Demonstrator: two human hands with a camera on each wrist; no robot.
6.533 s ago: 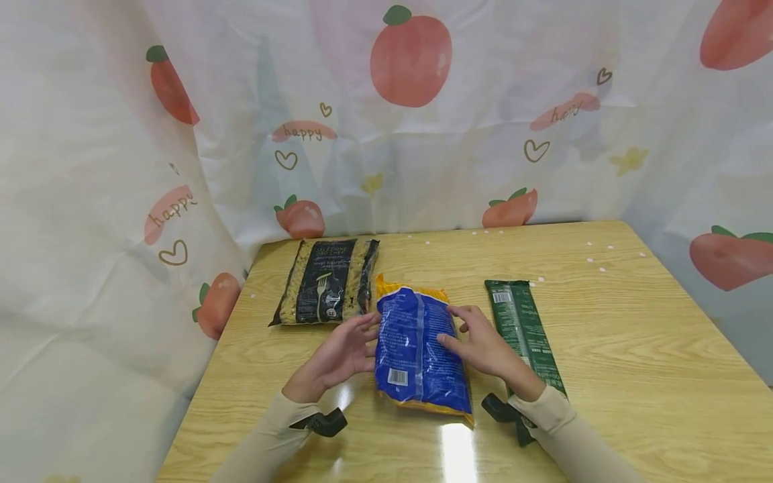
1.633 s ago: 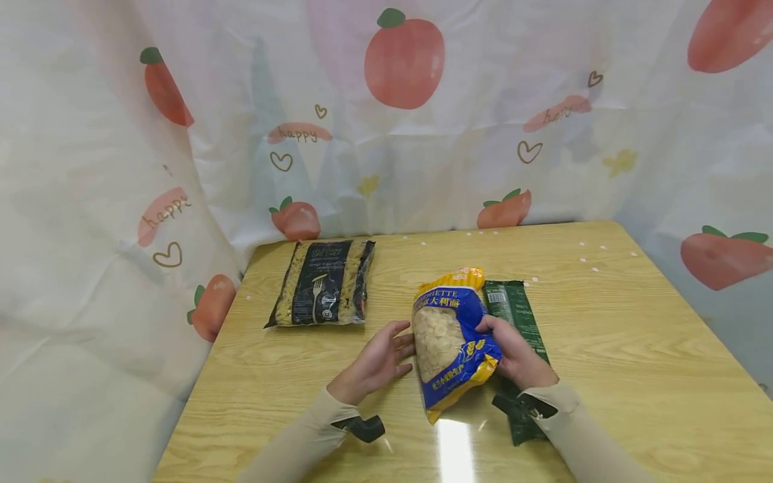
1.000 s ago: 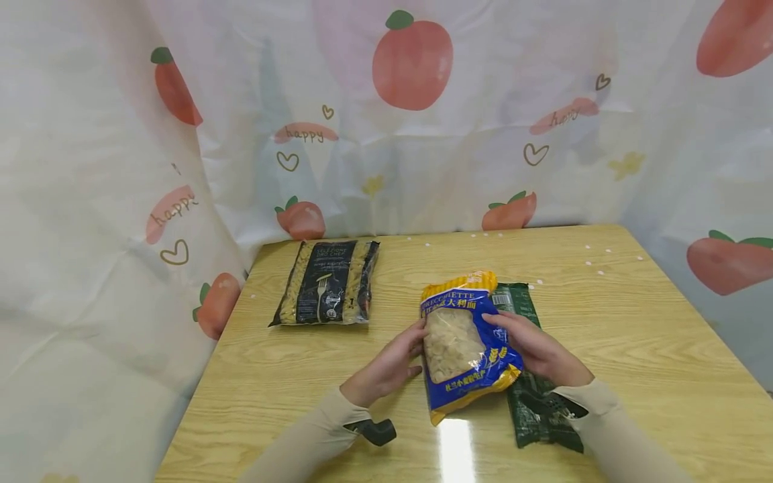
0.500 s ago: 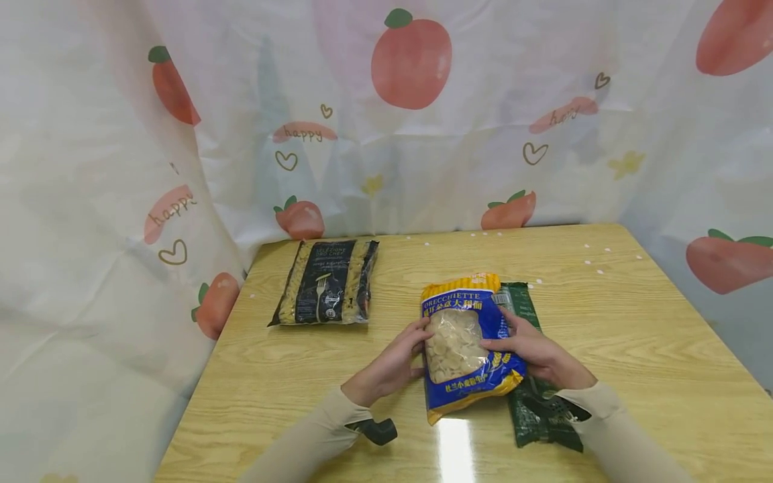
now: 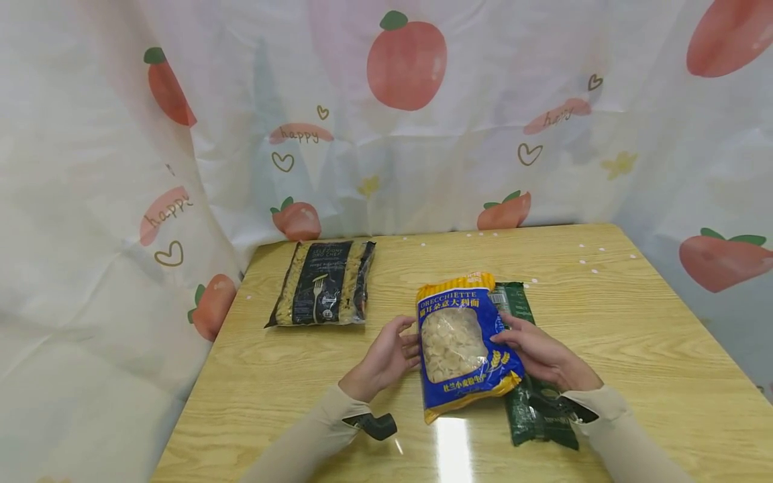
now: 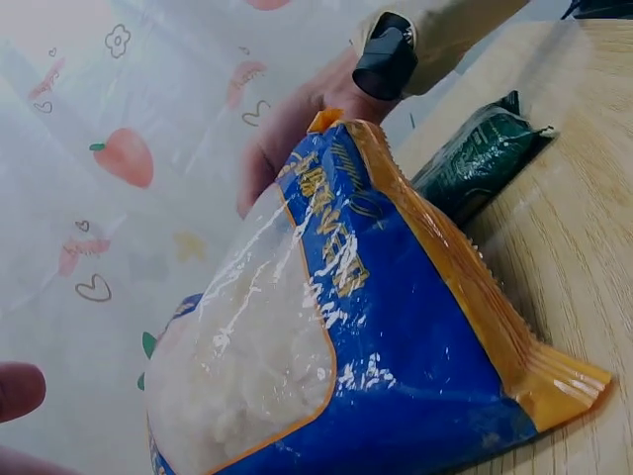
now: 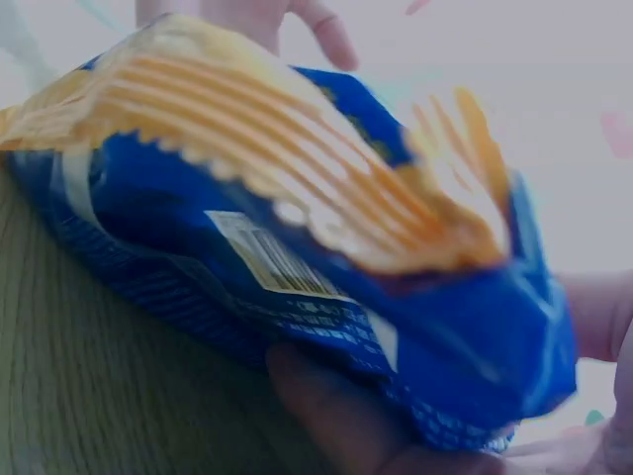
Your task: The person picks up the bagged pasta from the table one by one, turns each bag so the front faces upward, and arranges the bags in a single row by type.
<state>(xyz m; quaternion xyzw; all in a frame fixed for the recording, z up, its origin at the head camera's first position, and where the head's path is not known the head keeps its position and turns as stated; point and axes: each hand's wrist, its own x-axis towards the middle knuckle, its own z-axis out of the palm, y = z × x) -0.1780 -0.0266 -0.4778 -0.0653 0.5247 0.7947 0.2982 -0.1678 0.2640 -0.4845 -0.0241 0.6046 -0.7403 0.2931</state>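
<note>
Black pasta bag [image 5: 320,288] lies left of centre, untouched. Left hand [image 5: 386,355], lower centre, fingers loose by blue pasta bag [image 5: 455,345], contact unclear. That bag's right of centre; right hand [image 5: 546,352] grips its right side, above green packet [image 5: 531,422]. Looks like orienting step; next move probably needs left-side support. Vs 6.5 s ago: bag's front faces up, not back

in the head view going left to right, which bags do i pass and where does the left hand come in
Black pasta bag → left hand → blue orecchiette bag → green packet, partly covered.
</note>
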